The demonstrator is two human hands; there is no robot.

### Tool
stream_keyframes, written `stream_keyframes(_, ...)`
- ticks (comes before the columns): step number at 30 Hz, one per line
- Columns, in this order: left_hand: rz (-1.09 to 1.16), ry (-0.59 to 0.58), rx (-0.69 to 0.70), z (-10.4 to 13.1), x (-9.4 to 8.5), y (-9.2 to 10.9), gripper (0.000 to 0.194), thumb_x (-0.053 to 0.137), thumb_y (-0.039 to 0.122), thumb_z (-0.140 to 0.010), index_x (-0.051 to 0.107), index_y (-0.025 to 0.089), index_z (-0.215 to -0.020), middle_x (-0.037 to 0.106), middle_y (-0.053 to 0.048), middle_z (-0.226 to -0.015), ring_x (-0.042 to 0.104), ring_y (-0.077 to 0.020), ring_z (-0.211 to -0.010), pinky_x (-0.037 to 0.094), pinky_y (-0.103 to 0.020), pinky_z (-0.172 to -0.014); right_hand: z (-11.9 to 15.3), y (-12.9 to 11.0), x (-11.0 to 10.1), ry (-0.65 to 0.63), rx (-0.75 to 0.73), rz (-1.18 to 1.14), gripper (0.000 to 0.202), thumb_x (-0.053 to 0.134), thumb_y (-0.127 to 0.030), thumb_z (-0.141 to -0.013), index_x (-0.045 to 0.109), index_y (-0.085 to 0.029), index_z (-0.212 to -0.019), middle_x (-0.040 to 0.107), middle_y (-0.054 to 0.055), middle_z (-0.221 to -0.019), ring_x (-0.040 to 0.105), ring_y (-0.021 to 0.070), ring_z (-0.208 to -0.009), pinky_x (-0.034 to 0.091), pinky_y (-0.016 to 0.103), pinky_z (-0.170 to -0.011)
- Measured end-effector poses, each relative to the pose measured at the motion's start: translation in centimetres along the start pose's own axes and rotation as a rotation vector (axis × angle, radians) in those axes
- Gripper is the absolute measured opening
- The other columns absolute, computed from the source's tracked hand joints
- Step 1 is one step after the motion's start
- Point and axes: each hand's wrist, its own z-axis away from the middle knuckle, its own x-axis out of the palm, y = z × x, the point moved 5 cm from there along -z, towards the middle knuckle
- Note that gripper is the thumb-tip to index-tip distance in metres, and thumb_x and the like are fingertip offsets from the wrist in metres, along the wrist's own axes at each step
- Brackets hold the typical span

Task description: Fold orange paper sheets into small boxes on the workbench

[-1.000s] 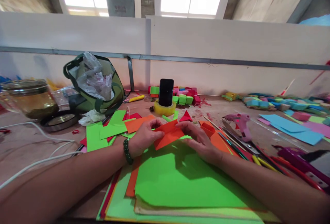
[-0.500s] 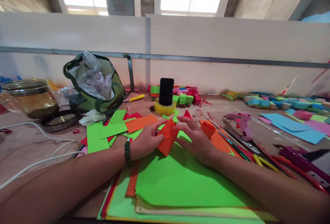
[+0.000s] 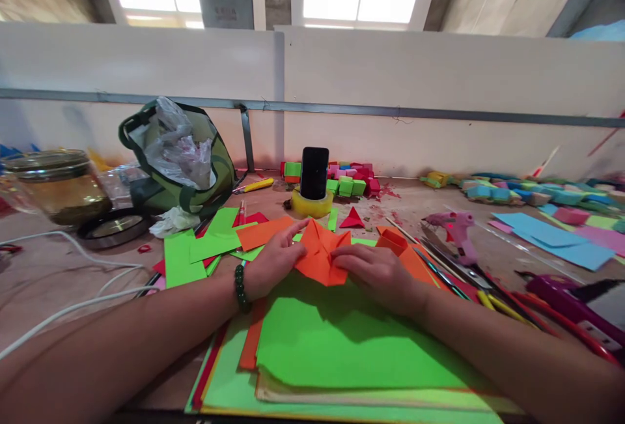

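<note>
A folded piece of orange paper (image 3: pixel 321 251), creased and partly spread, is held between my two hands over a stack of green paper sheets (image 3: pixel 351 346). My left hand (image 3: pixel 276 258) grips its left edge between thumb and fingers; a dark green bead bracelet circles that wrist. On the right edge, my right hand (image 3: pixel 374 274) has its fingers curled over the paper, its thumb hidden. Just behind my right hand lie a small red folded triangle (image 3: pixel 352 218) and an orange folded paper box (image 3: pixel 392 241).
Green paper pieces (image 3: pixel 184 258) lie left, before an open green bag (image 3: pixel 205 163). A phone (image 3: pixel 314 173) stands in a yellow tape roll (image 3: pixel 312 204). To the right are a pink glue gun (image 3: pixel 459 232), scissors (image 3: pixel 476 274), blue paper (image 3: pixel 551 232) and a purple tool (image 3: pixel 561 300).
The orange paper has gone from a narrow folded point to a wider, opened shape. My right hand has moved down and its fingers have curled onto the paper's right edge, uncovering the red triangle.
</note>
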Motion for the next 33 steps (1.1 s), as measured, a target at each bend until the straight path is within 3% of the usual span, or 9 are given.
stream_keyframes(2, -0.057, 0.033, 0.035, 0.1, -0.4, 0.3, 0.066, 0.053, 0.026, -0.078, 0.041, 0.021, -0.142, 0.062, 0.0, -0.081, 0.052, -0.0114, -0.06, 0.042, -0.02, -0.052, 0.0, 0.9, -0.2, 0.081, 0.048, -0.073, 0.029, 0.04, -0.008, -0.089, 0.065, -0.022, -0.095, 0.071, 0.007, -0.096, 0.066, 0.015, -0.089, 0.054, 0.026, -0.076)
stream_keyframes(5, -0.177, -0.045, 0.203, 0.2, -0.4, 1.0, 0.059, 0.045, 0.026, -0.084, 0.04, 0.028, -0.143, 0.063, -0.002, -0.094, 0.06, -0.0135, -0.075, 0.048, -0.023, -0.065, 0.0, 1.7, -0.3, 0.107, 0.081, -0.152, 0.03, 0.043, -0.006, -0.083, 0.065, -0.023, -0.095, 0.069, 0.008, -0.097, 0.064, 0.0175, -0.093, 0.054, 0.031, -0.08)
stream_keyframes(8, -0.439, -0.152, 0.392, 0.6, 0.1, 1.5, 0.065, 0.051, 0.012, -0.074, 0.05, 0.03, -0.136, 0.065, -0.004, -0.105, 0.062, -0.0142, -0.081, 0.048, -0.026, -0.078, -0.2, 1.7, -0.2, 0.066, 0.085, -0.212, 0.027, 0.048, -0.007, -0.081, 0.066, -0.022, -0.095, 0.068, 0.01, -0.098, 0.064, 0.0193, -0.093, 0.054, 0.033, -0.08)
stream_keyframes(12, -0.66, -0.094, 0.506, 1.1, 0.2, 2.1, 0.077, 0.059, 0.008, -0.064, 0.05, 0.03, -0.136, 0.062, -0.007, -0.116, 0.06, -0.0157, -0.074, 0.048, -0.027, -0.072, -0.2, 1.3, 0.0, -0.011, 0.053, -0.28, 0.025, 0.05, -0.007, -0.082, 0.067, -0.022, -0.094, 0.068, 0.01, -0.097, 0.063, 0.0192, -0.093, 0.053, 0.033, -0.08)
stream_keyframes(14, -0.675, -0.114, 0.483, 1.1, 0.3, 2.1, 0.072, 0.06, 0.007, -0.063, 0.055, 0.03, -0.132, 0.067, -0.006, -0.104, 0.061, -0.0173, -0.073, 0.049, -0.028, -0.072, -0.2, 1.3, 0.1, -0.033, 0.04, -0.288, 0.027, 0.048, -0.007, -0.083, 0.067, -0.022, -0.095, 0.068, 0.009, -0.098, 0.064, 0.0184, -0.092, 0.054, 0.032, -0.079)
stream_keyframes(17, -0.571, -0.21, 0.354, 0.5, 0.5, 1.0, 0.049, 0.054, 0.006, -0.066, 0.073, 0.025, -0.108, 0.073, -0.005, -0.091, 0.065, -0.0197, -0.079, 0.05, -0.028, -0.076, -0.1, 1.5, 0.0, -0.005, 0.039, -0.269, 0.025, 0.051, -0.011, -0.084, 0.069, -0.022, -0.097, 0.069, 0.01, -0.097, 0.064, 0.0189, -0.09, 0.054, 0.033, -0.078)
stream_keyframes(22, -0.29, -0.166, 0.234, -0.7, 0.0, 0.0, 0.022, 0.064, 0.024, -0.073, 0.078, 0.018, -0.09, 0.075, -0.006, -0.084, 0.065, -0.0191, -0.074, 0.05, -0.028, -0.07, 0.1, 2.3, -0.5, 0.111, 0.158, -0.338, 0.016, 0.062, -0.02, -0.083, 0.072, -0.022, -0.095, 0.071, 0.009, -0.096, 0.066, 0.0197, -0.091, 0.055, 0.034, -0.08)
stream_keyframes(29, 0.001, -0.089, 0.061, -0.6, 0.0, 0.0, 0.028, 0.072, 0.038, -0.073, 0.075, 0.013, -0.086, 0.075, -0.01, -0.087, 0.066, -0.0179, -0.081, 0.048, -0.026, -0.075, 0.5, 3.6, 0.4, 0.25, 0.558, -0.539, 0.013, 0.067, -0.032, -0.082, 0.074, -0.022, -0.078, 0.071, 0.007, -0.091, 0.066, 0.0203, -0.086, 0.054, 0.037, -0.082)
stream_keyframes(33, 0.153, -0.046, -0.013, -0.7, 0.2, -0.7, 0.029, 0.076, 0.035, -0.069, 0.068, 0.013, -0.086, 0.072, -0.006, -0.084, 0.068, -0.0171, -0.082, 0.047, -0.024, -0.071, 0.7, 4.1, 1.2, 0.277, 0.721, -0.645, 0.024, 0.072, -0.039, -0.075, 0.066, -0.018, -0.065, 0.068, 0.009, -0.1, 0.064, 0.0221, -0.094, 0.052, 0.037, -0.084)
